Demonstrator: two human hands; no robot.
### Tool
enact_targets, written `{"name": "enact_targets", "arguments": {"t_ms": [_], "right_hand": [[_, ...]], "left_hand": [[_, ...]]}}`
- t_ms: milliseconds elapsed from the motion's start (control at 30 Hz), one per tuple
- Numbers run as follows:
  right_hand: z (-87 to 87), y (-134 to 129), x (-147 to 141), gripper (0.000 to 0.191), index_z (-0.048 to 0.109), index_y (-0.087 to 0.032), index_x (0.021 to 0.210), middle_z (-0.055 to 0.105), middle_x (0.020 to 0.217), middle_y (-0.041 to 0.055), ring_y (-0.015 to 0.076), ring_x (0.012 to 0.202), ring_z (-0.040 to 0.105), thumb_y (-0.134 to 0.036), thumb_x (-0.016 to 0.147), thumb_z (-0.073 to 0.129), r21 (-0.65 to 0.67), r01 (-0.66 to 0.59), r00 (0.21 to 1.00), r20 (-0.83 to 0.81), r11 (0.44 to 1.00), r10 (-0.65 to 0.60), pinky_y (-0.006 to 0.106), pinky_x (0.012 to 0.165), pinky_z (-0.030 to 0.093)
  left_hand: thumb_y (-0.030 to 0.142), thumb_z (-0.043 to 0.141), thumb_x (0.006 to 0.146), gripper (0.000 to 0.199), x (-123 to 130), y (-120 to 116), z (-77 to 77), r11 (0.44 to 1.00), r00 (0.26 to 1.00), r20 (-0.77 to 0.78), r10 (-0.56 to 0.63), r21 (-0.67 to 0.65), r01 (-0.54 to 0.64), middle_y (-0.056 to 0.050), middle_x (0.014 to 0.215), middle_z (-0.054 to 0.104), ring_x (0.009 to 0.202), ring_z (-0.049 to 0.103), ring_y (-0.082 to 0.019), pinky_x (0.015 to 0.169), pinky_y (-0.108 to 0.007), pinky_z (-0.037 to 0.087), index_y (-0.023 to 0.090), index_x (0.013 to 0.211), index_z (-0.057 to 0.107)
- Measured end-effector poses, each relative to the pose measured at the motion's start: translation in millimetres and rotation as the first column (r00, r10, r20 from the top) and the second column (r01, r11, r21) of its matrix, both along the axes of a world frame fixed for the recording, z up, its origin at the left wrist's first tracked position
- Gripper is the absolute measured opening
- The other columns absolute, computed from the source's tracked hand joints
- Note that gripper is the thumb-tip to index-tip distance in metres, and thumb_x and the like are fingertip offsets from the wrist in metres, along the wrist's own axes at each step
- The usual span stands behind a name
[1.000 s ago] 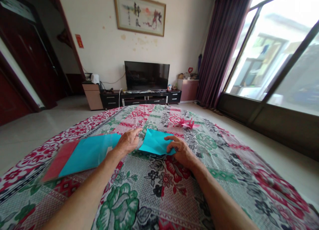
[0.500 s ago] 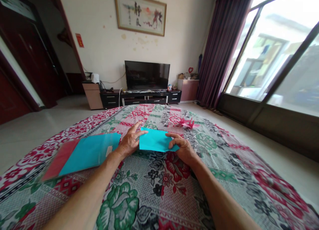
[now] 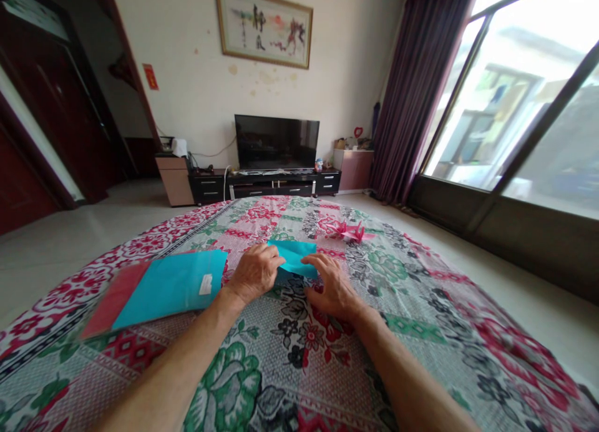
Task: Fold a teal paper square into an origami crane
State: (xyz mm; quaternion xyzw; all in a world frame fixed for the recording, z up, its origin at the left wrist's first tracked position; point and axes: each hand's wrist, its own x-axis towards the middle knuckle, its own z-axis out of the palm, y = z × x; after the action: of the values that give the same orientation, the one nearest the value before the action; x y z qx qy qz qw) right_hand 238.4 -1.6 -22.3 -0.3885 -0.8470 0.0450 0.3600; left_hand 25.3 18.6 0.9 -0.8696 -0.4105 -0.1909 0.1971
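Observation:
A blue sheet of paper [image 3: 294, 252] lies between my hands over the patterned tablecloth, its near edge bent. My left hand [image 3: 259, 271] grips the paper's left side between thumb and fingers. At the paper's right side is my right hand [image 3: 331, 285], fingers and thumb spread apart, the fingertips touching its right edge. To the left lies a clear packet of blue and red paper [image 3: 171, 289] with a small white label. Beyond my right hand sit pink folded paper pieces [image 3: 356, 232].
The round table [image 3: 224, 388] has a red, green and grey floral cloth. Past its far edge stand a television [image 3: 277, 142] on a low black cabinet [image 3: 266, 185], with a window [image 3: 528, 107] at the right.
My left hand has closed over the paper's left side. My right hand has opened its thumb away from the paper. The paper's near edge has bent and less of its surface shows.

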Motion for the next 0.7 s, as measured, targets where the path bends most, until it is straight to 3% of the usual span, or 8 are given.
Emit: {"name": "enact_targets", "arguments": {"t_ms": [167, 267, 333, 433, 567, 700], "right_hand": [[-6.8, 2, 0, 0.019, 0.062, -0.021, 0.085, 0.062, 0.093, 0.0036, 0.0181, 0.088, 0.057, -0.012, 0.07, 0.056, -0.081, -0.051, 0.998, 0.031, 0.995, 0.054, 0.034, 0.085, 0.043], [-9.1, 3, 1, 0.019, 0.062, -0.02, 0.08, 0.062, 0.09, 0.0033, 0.016, 0.086, 0.057, -0.007, 0.07, 0.052, -0.087, -0.074, 0.997, 0.002, 0.993, 0.075, 0.03, 0.082, 0.044], [-8.4, 4, 1, 0.02, 0.062, -0.02, 0.079, 0.062, 0.089, 0.0035, 0.0157, 0.085, 0.058, -0.006, 0.07, 0.051, -0.089, -0.066, 0.998, -0.023, 0.994, 0.064, 0.029, 0.081, 0.045], [-6.5, 3, 2, 0.024, 0.062, -0.02, 0.08, 0.062, 0.092, 0.0039, 0.0156, 0.085, 0.058, -0.003, 0.067, 0.049, -0.087, -0.039, 0.997, -0.064, 0.995, 0.033, 0.029, 0.081, 0.046], [-7.1, 4, 4, 0.027, 0.061, -0.02, 0.076, 0.063, 0.089, 0.0034, 0.0154, 0.083, 0.058, -0.001, 0.063, 0.047, -0.088, -0.026, 0.998, -0.065, 0.996, 0.02, 0.029, 0.079, 0.045], [-9.5, 5, 5, 0.025, 0.061, -0.02, 0.072, 0.062, 0.08, 0.0024, 0.0156, 0.08, 0.057, -0.002, 0.06, 0.048, -0.081, -0.005, 0.999, -0.038, 0.997, 0.002, 0.029, 0.079, 0.044]], "left_hand": [[0.01, 0.051, 0.068, 0.03, -5, 2, -0.4, 0.983, 0.99, -0.027, -0.139, -0.127, 0.134, -0.004, 0.081, 0.064, 0.081, 0.053, -0.021, 0.077, -0.039, 0.043, 0.023, 0.087, 0.069], [0.006, 0.05, 0.06, 0.045, -15, 8, -6.6, 0.962, 0.982, 0.047, -0.181, -0.201, 0.187, -0.004, 0.102, 0.065, 0.094, 0.055, -0.022, 0.086, -0.04, 0.044, 0.023, 0.098, 0.066], [0.004, 0.048, 0.056, 0.056, -20, 13, -11.9, 0.95, 0.975, 0.112, -0.192, -0.229, 0.214, -0.003, 0.119, 0.06, 0.11, 0.051, -0.023, 0.098, -0.042, 0.039, 0.024, 0.106, 0.063], [0.001, 0.045, 0.054, 0.063, -22, 17, -17.7, 0.92, 0.966, 0.18, -0.184, -0.314, 0.234, 0.0, 0.126, 0.057, 0.122, 0.044, -0.023, 0.105, -0.045, 0.032, 0.026, 0.108, 0.063], [0.001, 0.04, 0.053, 0.062, -17, 17, -16.9, 0.836, 0.942, 0.276, -0.192, -0.456, 0.304, 0.002, 0.116, 0.064, 0.123, 0.045, -0.023, 0.105, -0.044, 0.033, 0.025, 0.102, 0.068], [0.004, 0.041, 0.056, 0.055, -17, 14, -9.8, 0.724, 0.906, 0.392, -0.159, -0.578, 0.377, 0.001, 0.105, 0.069, 0.103, 0.059, -0.018, 0.098, -0.033, 0.042, 0.023, 0.098, 0.07]]}}
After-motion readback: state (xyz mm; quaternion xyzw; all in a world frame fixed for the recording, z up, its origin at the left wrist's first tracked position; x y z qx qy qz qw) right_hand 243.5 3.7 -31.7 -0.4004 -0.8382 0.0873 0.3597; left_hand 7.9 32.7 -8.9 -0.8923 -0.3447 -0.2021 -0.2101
